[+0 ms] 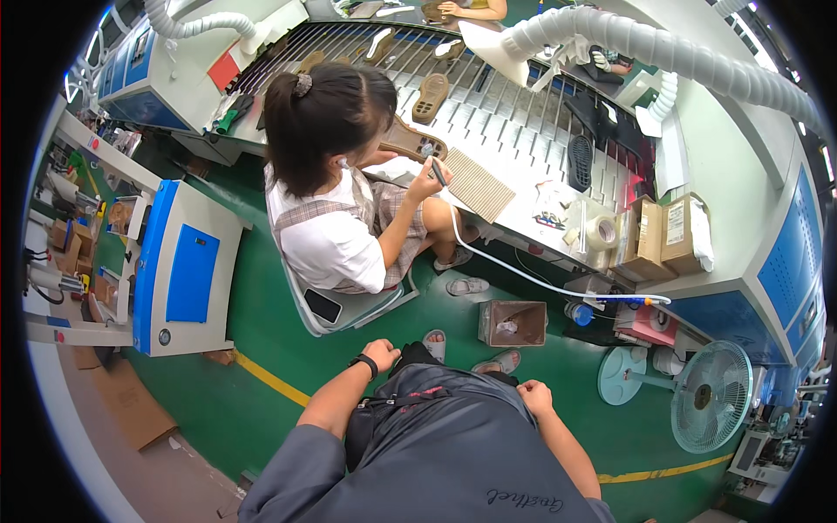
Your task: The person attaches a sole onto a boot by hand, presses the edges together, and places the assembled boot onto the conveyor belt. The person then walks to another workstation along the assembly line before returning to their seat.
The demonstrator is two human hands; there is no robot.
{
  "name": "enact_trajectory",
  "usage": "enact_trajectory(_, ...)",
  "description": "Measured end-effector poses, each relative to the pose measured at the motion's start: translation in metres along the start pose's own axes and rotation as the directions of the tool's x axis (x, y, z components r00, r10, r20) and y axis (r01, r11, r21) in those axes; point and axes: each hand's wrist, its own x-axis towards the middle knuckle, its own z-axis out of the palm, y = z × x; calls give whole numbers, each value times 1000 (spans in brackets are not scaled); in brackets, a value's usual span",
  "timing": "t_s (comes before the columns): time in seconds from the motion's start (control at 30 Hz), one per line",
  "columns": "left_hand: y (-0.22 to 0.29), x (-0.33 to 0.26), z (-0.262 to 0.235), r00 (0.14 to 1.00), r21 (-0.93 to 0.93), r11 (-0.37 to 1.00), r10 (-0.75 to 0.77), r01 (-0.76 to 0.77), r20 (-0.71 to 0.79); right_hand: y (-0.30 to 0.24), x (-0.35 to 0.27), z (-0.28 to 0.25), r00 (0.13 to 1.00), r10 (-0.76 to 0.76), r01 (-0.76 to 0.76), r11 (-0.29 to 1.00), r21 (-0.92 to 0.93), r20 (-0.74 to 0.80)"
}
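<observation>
My left hand (pixel 381 353), with a dark band at its wrist, hangs beside my left thigh, its fingers curled and nothing visible in them. Against my other thigh rests my right hand (pixel 534 397), also loosely closed, with no object showing. Neither hand touches the bench. In front of me a seated person holds a pen-like tool (pixel 438 172) with a white hose (pixel 540 281) running from it. That person's hands are at a brown shoe sole (pixel 410 139) on the slatted bench (pixel 488 113).
A chair (pixel 349 309) carries the person and a phone (pixel 323 306). A cardboard bin (pixel 513 322) stands on the floor before my feet. To the right are a standing fan (pixel 711 397) and open boxes (pixel 641 235); a blue-and-white cabinet (pixel 187 270) is at left.
</observation>
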Motion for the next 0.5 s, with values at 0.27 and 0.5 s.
enact_trajectory(0.27, 12, 1, -4, 1000, -53, 999, -10, 11, 11, -10, -3, -6, 1000, 8, -7, 1000, -7, 18)
enact_trajectory(0.5, 4, 2, 0, 1000, -44, 999, -22, 22, 13, -7, -9, -3, 1000, -9, 9, 1000, 6, 14)
